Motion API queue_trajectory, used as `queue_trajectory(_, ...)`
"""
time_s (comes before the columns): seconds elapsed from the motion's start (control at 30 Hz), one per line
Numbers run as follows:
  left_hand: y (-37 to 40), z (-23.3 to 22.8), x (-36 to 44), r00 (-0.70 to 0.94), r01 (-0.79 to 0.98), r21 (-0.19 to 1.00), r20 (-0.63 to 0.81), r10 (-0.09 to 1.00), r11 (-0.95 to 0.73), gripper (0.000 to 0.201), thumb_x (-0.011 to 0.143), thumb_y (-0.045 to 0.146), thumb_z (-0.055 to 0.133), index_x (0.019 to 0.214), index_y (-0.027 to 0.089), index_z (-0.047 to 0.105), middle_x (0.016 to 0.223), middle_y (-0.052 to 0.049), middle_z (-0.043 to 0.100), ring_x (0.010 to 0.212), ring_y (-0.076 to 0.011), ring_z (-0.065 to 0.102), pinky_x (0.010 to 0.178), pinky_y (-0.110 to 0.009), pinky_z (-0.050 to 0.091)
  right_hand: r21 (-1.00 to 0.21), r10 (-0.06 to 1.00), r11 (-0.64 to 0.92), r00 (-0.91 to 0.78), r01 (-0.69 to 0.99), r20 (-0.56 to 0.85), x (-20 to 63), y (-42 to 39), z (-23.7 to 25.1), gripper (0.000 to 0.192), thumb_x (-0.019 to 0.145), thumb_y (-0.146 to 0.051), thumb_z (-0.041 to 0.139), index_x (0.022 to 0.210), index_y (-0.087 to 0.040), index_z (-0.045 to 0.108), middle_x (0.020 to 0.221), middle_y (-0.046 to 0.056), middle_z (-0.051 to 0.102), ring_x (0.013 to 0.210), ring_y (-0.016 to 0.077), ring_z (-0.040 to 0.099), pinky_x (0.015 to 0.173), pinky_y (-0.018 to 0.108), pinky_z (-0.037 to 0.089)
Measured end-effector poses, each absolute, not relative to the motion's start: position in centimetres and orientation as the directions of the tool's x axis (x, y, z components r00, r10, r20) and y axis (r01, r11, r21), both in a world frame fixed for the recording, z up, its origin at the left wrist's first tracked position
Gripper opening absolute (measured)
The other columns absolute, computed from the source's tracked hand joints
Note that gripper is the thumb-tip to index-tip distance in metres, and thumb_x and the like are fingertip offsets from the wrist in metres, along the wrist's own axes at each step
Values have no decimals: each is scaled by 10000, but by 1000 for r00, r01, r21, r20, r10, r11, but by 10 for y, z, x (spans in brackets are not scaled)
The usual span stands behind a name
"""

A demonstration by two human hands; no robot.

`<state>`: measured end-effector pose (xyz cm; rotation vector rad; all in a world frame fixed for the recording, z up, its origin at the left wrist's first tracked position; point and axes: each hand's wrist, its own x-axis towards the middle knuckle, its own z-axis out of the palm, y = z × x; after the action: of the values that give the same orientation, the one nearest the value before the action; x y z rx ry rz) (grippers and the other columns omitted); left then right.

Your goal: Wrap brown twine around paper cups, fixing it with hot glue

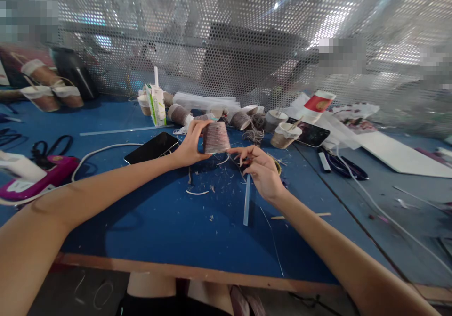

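Note:
My left hand is closed around the side of a cup wrapped in brownish-pink cord, holding it tilted just above the blue table. The index fingertip of my right hand reaches the lower right edge of this cup, where a loose pale strand hangs. The thumb stays apart from that finger, and the other fingers are partly curled. Beneath my right hand lies a translucent glue stick. A dark object behind those fingers is mostly hidden, and I cannot make out what it is.
A black phone lies left of the cup; a magenta glue gun is farther left. Behind are a drink carton, several cord-wrapped cups and a paper-topped cup. Scraps and a wooden stick litter the table.

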<state>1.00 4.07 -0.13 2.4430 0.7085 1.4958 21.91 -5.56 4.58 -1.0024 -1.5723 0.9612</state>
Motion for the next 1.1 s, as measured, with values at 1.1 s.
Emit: queue_trajectory(1.1,39,1,7,643,-58,551,658,391,-832,1053,713,455,811,1524,325,152,1592,-173,289,1462,-370,356,1171,-584,359,-453,676,718,-374,529,635,234,-45,31,729,768,-232,684,1353,-297,254,1421,148,420,1364,324,437,1117,576,406)
